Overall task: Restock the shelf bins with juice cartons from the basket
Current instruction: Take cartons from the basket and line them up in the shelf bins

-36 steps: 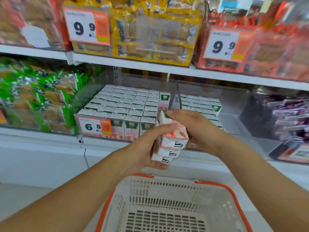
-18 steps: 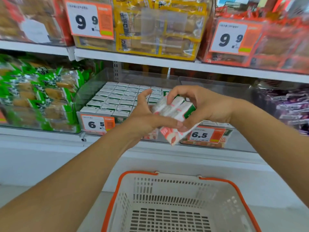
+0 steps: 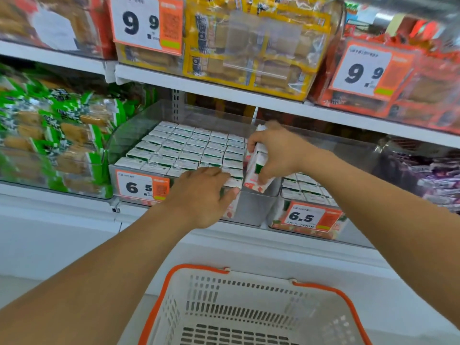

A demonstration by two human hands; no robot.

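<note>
A clear shelf bin (image 3: 251, 212) holds many small white-and-green juice cartons (image 3: 189, 148) in tight rows, with a gap at its front right corner. My right hand (image 3: 278, 150) is shut on a few cartons (image 3: 257, 170), tilted, above that gap. My left hand (image 3: 201, 195) lies flat with fingers apart on the front row of cartons, pressing against them. A second bin (image 3: 278, 220) to the right holds more cartons (image 3: 303, 188). The white basket with an orange rim (image 3: 174, 275) stands below, and no cartons show inside it.
Orange price tags reading 6.5 (image 3: 142, 186) hang on both bin fronts. Green snack packs (image 3: 49, 135) fill the bin to the left, purple packs (image 3: 433, 175) the right. The upper shelf (image 3: 224, 90) overhangs with yellow and red packs and 9.9 tags (image 3: 142, 21).
Both hands rose from above the basket to the shelf bin. My left hand let go of the carton stack and moved onto the front row; my right hand carried the cartons to the bin's right side.
</note>
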